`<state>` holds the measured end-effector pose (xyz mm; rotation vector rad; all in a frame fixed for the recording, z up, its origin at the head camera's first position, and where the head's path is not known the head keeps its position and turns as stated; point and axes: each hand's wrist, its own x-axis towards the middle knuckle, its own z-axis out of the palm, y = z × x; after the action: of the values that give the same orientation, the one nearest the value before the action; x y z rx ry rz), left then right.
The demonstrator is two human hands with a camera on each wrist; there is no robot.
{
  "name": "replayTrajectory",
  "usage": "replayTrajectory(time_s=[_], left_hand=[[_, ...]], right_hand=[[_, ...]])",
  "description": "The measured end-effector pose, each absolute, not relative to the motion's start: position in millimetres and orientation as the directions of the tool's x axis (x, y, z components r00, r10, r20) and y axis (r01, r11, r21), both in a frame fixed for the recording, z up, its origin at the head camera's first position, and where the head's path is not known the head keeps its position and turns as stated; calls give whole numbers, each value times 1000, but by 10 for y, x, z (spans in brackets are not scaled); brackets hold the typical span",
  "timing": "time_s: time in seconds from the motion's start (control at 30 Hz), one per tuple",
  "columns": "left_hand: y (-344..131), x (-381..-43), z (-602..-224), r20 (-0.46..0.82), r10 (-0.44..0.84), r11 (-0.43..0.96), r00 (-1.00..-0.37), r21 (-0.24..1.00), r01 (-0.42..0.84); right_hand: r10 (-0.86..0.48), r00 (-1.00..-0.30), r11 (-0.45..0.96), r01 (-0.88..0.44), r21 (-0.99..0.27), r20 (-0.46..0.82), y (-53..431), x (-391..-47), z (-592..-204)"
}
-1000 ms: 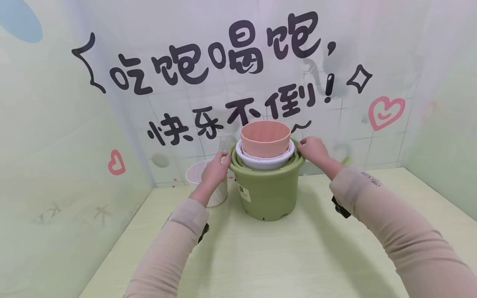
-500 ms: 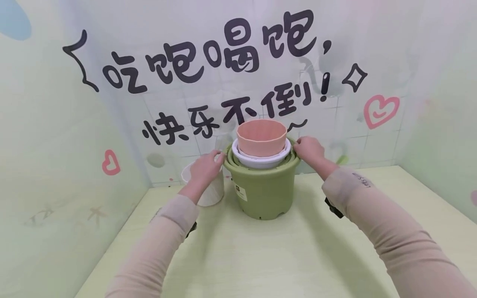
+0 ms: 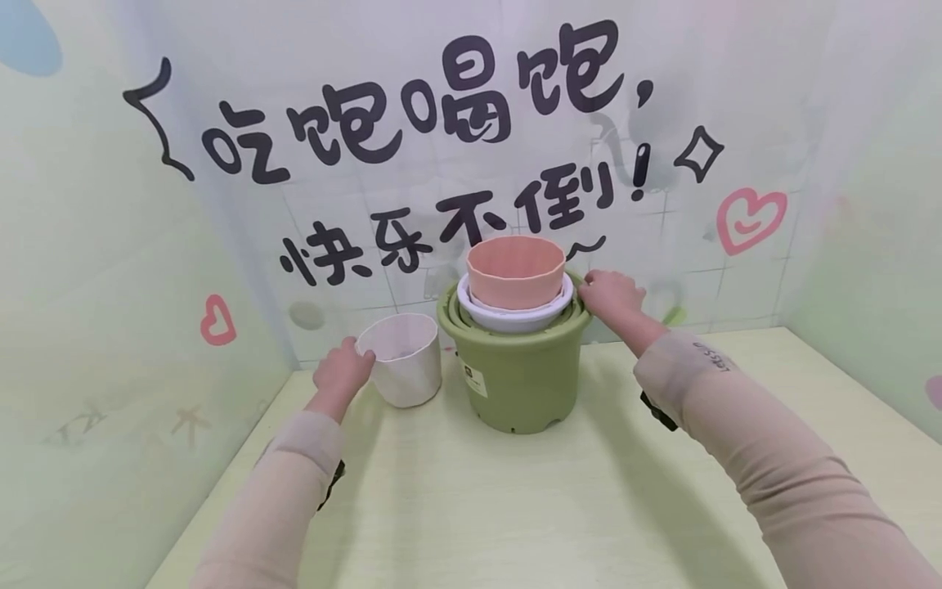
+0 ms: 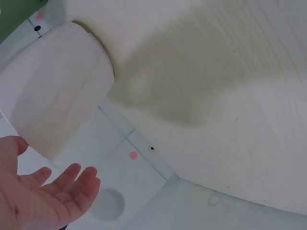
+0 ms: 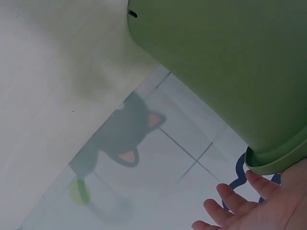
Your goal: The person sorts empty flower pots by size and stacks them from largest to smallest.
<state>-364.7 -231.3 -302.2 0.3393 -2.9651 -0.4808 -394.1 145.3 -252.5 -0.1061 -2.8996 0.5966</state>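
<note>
A green flowerpot [image 3: 526, 376] stands upright on the table, with more pots nested in it, among them a lavender pot [image 3: 515, 319] and a pink pot [image 3: 517, 286] on top. My right hand [image 3: 612, 294] pinches the green pot's right rim; in the right wrist view the index fingertip meets that rim [image 5: 280, 165] and the thumb is hidden. To the left, a white pot [image 3: 407, 372] stands apart. My left hand [image 3: 344, 370] is at its left rim, the thumb at the edge and the other fingers [image 4: 86, 184] loosely spread away from the wall.
The pale table [image 3: 515, 507] carries both the stack and the white pot near the back wall. A printed curtain [image 3: 412, 49] hangs behind them, with side panels [image 3: 125, 327] at left and right.
My left hand has let go of the green flowerpot's left rim and moved left, past the white pot, to its far rim. The right hand stays on the green rim; the view shifted slightly.
</note>
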Motion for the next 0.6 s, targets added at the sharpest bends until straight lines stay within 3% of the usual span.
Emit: replayTrajectory(time_s=[0.6], left_hand=[[-2130, -3688, -3157, -83, -334, 768, -939, 553, -322]], right_hand=[[148, -971, 945, 84, -315, 187, 1422, -3962, -2535]])
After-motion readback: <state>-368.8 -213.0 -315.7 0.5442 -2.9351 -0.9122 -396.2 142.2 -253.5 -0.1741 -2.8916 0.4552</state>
